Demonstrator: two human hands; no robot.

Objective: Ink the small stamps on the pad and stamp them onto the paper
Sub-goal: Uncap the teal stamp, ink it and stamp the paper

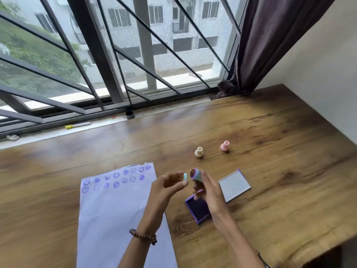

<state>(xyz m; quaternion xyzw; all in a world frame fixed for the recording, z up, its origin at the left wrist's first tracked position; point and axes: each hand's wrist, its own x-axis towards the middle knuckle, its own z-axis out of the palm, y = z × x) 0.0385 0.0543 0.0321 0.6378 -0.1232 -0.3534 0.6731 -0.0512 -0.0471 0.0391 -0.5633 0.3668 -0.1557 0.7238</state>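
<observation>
Your left hand (170, 182) pinches the teal cap (185, 176); your right hand (207, 192) grips the teal stamp (196, 174). Its inked face is tilted up, and could smudge your fingers (202, 176).

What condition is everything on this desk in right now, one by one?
Teal stamp: uncapped, gripped by the right hand, face up.
Teal cap: off, pinched by the left hand.
Ink pad: open, lid lying beside it.
Paper: flat, purple prints along its far end.
Cream stamp: standing, untouched.
Pink stamp: standing, untouched.
</observation>
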